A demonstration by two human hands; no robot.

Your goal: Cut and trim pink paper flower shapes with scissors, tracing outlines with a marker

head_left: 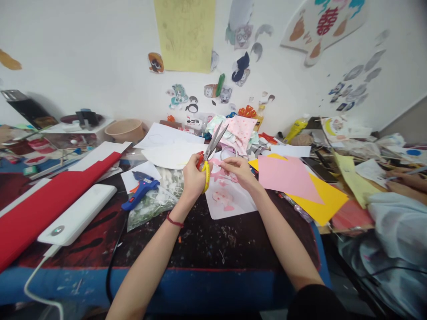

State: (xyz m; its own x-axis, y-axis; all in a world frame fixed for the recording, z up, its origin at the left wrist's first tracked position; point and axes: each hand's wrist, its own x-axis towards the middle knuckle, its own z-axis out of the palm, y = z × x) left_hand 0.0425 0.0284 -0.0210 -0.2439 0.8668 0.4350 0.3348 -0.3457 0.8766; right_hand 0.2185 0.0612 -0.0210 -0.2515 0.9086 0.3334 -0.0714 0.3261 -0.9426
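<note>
My left hand (194, 174) is closed round a pair of scissors (207, 172) with yellow and red handles. The blades point up and away from me and stand apart. Close beside them, my right hand (243, 172) pinches a small pink and white paper cutout (216, 167); its exact outline is hard to make out. Under both hands lies a white sheet (218, 212) with a pink printed figure on it. A blue glue gun (142, 193) rests to the left of my left hand, beside a clear bag (147, 218) with green and white contents.
Pink paper (287, 178) and orange-yellow paper (325, 204) lie to the right. A white power bank (80, 213) with a cable and a long red strip (60, 200) are at left. Another person's hand (405, 182) shows at far right. Bottles and scraps line the wall.
</note>
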